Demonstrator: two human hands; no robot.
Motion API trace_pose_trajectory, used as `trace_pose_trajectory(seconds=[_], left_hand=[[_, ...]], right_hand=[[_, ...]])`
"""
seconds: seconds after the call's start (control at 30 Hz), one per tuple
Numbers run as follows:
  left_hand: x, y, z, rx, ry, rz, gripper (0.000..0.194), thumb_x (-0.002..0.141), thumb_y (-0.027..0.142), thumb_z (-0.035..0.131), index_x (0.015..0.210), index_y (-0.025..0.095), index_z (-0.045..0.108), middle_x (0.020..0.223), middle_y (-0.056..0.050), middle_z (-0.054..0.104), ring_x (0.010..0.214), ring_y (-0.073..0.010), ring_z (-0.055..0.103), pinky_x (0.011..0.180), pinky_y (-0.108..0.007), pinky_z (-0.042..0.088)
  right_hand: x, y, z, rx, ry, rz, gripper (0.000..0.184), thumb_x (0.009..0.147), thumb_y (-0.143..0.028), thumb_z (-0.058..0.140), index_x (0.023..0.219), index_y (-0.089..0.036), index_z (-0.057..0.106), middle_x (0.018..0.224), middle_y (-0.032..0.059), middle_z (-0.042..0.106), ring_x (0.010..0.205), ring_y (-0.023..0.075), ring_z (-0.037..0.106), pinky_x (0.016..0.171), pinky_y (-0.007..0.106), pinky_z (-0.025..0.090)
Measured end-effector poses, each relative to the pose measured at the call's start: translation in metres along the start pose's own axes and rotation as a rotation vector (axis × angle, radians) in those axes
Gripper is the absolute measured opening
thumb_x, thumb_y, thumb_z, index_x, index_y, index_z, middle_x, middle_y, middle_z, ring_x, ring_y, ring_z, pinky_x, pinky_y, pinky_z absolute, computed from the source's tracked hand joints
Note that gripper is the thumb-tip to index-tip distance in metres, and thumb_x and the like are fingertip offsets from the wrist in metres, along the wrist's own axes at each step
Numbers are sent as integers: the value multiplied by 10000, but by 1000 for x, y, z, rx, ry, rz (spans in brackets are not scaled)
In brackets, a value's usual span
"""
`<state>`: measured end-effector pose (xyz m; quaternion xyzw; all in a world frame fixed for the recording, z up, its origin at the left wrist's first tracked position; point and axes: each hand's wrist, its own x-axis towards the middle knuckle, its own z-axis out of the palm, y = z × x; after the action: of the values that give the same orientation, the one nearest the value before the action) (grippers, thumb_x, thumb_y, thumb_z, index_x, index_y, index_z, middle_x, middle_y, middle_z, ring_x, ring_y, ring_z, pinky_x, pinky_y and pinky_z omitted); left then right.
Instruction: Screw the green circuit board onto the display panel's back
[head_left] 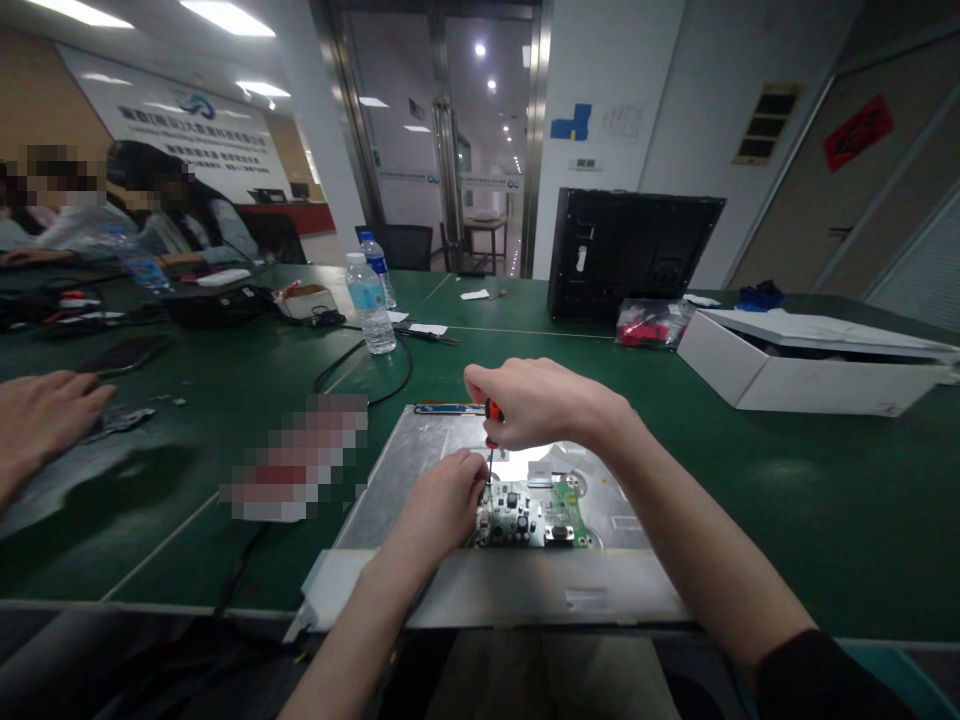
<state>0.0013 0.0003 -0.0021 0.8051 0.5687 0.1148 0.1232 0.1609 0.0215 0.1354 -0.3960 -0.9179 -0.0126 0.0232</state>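
A green circuit board [529,512] lies on the back of a silver metal display panel [397,470] at the table's front edge. My right hand [544,400] is wrapped round the orange and black handle of a screwdriver [493,425], held upright. Its thin shaft points down at the board's upper left corner. Beside the tip is my left hand [450,500], its fingers curled and pressed together at the board's left edge. Whatever they may pinch there is hidden. A white strip [525,590] runs along the panel's near side.
Left of the panel lies a blurred-out flat object [300,465]. Behind it stand water bottles [369,305] and a black cable [409,370]. A black monitor [637,250] and a white box [817,370] are at right. Another person's hand [52,420] rests at far left.
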Motion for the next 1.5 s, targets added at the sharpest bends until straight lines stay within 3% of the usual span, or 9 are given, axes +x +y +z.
trace_pose_trajectory(seconds=[0.13,0.3,0.57,0.67,0.8,1.0,1.13,1.23,1.5], left_hand=[[0,-2,1,-16,10,9,126,890,83,513,861,176,593,933,-61,642,866,-214,609,748,-304,409],[-1,-2,1,-30,27,17,128,884,76,510,857,176,586,940,-61,640,873,-211,605,762,-304,414],[0,0,0,-24,5,-5,144,876,62,509,849,179,590,943,-58,643,871,-205,609,752,-296,415],[-1,1,-1,-22,-4,-17,150,872,55,510,850,176,594,948,-62,645,866,-204,613,746,-293,414],[-2,-1,0,-45,11,-5,152,877,61,506,844,178,597,945,-61,651,875,-204,616,757,-290,415],[-1,-3,3,-62,22,-9,150,867,62,515,845,180,605,919,-56,651,859,-205,609,749,-292,411],[-1,-3,3,-60,30,-9,152,864,59,515,820,181,595,898,-52,645,836,-198,598,732,-289,402],[-2,-4,3,-62,40,13,160,869,57,498,823,181,588,899,-54,643,842,-200,596,739,-292,404],[-2,-3,1,-65,29,0,157,863,60,494,815,184,578,896,-53,639,842,-204,605,735,-289,416]], right_hand=[[4,-1,1,-10,32,37,225,872,-322,563,1027,-162,598,867,94,695,729,196,612,543,274,281],[6,0,1,-34,39,78,354,914,-509,555,883,-165,631,824,87,683,744,199,612,546,276,274],[2,1,4,57,21,-58,251,802,-203,595,1050,-188,558,892,47,688,703,153,568,523,257,247],[6,0,4,7,60,8,152,887,-315,575,973,-192,602,857,56,689,731,168,588,546,263,252],[7,4,4,-4,27,48,296,892,-484,584,895,-192,628,839,64,691,763,189,611,558,264,271],[4,5,5,59,-7,-25,228,795,-214,603,1020,-184,594,914,58,705,767,177,610,537,253,281],[8,2,4,20,44,29,181,868,-320,588,988,-187,615,892,67,705,781,187,618,547,264,268],[8,3,4,5,32,37,270,879,-451,593,912,-185,623,847,67,697,775,198,623,541,269,263],[5,4,6,60,8,-41,229,792,-202,574,1021,-194,578,902,57,704,738,173,610,516,254,266]])
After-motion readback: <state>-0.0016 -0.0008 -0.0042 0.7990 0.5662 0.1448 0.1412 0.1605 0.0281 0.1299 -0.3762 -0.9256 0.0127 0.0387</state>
